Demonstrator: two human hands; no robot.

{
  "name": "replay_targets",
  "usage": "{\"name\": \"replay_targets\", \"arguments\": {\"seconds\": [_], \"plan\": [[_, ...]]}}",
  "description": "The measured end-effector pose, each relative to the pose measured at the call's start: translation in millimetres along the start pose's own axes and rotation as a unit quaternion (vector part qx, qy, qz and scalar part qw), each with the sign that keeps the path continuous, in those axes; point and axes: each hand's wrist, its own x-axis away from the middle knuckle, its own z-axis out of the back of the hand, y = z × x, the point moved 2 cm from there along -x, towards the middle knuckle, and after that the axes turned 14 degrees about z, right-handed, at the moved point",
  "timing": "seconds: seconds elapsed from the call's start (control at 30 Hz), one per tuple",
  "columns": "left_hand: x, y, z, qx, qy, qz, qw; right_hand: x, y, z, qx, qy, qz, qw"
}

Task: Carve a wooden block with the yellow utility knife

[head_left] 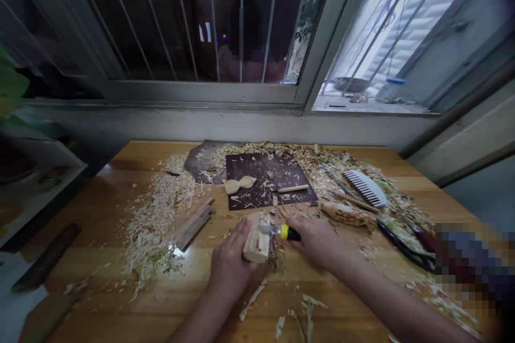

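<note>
My left hand [233, 252] grips a pale wood block [256, 249] from its left side, just above the table. In my right hand [316, 238] is a knife [284, 232] with a black and yellow handle, fingers closed around it. Its metal blade points left and lies against the right part of the block's upper face. Beyond the block, a dark mat [261, 166] carries a carved bow-shaped wood piece [240, 185] and a small tool with a pale wooden handle [293, 188].
Wood shavings [161, 209] heap around the mat. A split wood piece [195, 223] lies left. To the right are a white comb [365, 187], a partly peeled wood piece [348, 214] and a black-handled tool [406, 249]. A dark stick [47, 257] lies far left. A barred window stands behind.
</note>
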Motion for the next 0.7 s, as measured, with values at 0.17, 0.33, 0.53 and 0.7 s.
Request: {"name": "replay_targets", "arguments": {"seconds": [0.17, 0.33, 0.53, 0.7], "plan": [[0.3, 0.4, -0.4, -0.017, -0.010, -0.013, 1.000, 0.1, 2.6, -1.8, 0.013, -0.001, -0.031, 0.999], [0.4, 0.3, -2.0, -0.017, -0.001, -0.015, 1.000, 0.7, -3.3, -1.9, -0.005, 0.005, 0.018, 1.000], [1.1, -1.0, -3.1, -0.013, 0.002, -0.015, 1.000, 0.3, -4.4, 0.4, -0.009, 0.001, -0.002, 1.000], [-0.2, -0.9, -1.9, -0.016, 0.006, -0.025, 1.000, 0.8, -3.4, -0.4, -0.003, -0.003, -0.018, 1.000]]}}
